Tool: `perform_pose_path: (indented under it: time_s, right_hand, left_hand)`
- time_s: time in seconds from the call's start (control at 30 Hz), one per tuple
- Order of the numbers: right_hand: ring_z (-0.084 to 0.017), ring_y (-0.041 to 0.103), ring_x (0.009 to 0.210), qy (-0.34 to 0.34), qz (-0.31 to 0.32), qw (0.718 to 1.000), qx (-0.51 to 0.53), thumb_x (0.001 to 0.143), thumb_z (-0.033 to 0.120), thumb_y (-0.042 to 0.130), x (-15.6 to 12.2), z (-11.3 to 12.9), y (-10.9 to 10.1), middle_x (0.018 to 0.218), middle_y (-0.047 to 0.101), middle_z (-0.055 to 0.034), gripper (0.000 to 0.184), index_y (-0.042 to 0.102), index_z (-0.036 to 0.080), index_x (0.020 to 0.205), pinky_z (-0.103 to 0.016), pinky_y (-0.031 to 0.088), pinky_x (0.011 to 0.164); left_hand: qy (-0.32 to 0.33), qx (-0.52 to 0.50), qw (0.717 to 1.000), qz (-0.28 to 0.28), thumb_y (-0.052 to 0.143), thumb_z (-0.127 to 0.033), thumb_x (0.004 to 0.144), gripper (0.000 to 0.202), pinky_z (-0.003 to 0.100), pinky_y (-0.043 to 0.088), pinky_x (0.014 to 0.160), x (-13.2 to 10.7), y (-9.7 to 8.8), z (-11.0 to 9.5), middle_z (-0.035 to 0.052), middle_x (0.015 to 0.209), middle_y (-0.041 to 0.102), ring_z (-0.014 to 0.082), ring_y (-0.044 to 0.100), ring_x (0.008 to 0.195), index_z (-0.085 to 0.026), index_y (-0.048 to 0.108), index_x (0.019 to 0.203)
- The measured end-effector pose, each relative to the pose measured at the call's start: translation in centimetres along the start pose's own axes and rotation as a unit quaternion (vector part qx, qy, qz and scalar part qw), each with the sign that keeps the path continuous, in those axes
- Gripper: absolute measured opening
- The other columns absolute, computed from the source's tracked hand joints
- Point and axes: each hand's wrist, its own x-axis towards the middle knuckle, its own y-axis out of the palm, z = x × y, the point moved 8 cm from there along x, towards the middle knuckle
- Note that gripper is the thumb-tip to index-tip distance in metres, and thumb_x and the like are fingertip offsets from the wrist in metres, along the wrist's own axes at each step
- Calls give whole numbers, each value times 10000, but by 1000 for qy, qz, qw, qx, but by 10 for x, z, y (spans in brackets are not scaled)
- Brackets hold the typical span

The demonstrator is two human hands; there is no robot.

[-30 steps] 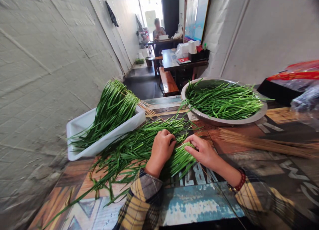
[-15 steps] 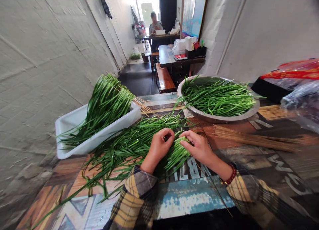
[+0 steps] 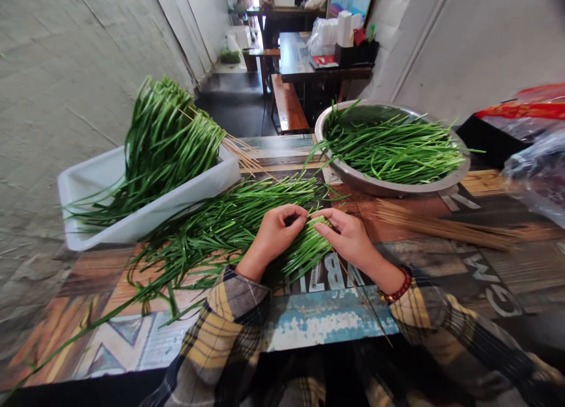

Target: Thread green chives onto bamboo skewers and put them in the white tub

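Note:
My left hand [image 3: 282, 230] is closed, with thumb and forefinger pinched at the stem ends of a small bunch of green garlic chives [image 3: 304, 251]. Facing it, my right hand [image 3: 346, 233] has its thumb and curled fingers around the pale ends of that same bunch. The fingertips of both hands nearly meet. Thin wooden skewers [image 3: 364, 295] stick out from beneath my right hand towards the table's front edge; where they meet the bunch is hidden. A larger pile of loose chives [image 3: 238, 219] lies to the left and behind.
A white plastic tray [image 3: 152, 213] at left holds skewered chives [image 3: 172, 136]. At the back right stands a metal basin [image 3: 397, 188] of loose chives. Several bamboo skewers [image 3: 450, 227] lie at right, near plastic bags [image 3: 538, 166]. Behind are another table [image 3: 295, 48] and a bench [image 3: 289, 104].
My view has tipped downward, so the table sits higher in the picture. My fingertips have come closer together at the ends of the bunch.

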Motion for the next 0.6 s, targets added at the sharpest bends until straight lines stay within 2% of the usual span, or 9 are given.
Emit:
perform_pose_path:
  time_s: [0.6]
  right_hand:
    - [-152,604,641,-22,-9,998,-51,851,271,567,-1,9,-3,777,686,-34,227,660,153,1021,-260,468,592]
  left_hand:
    - [-6,-15,1000,1,564,-208,796,149,209,462,646,0,0,-1,15,730,683,121,593,676,-131,688,764]
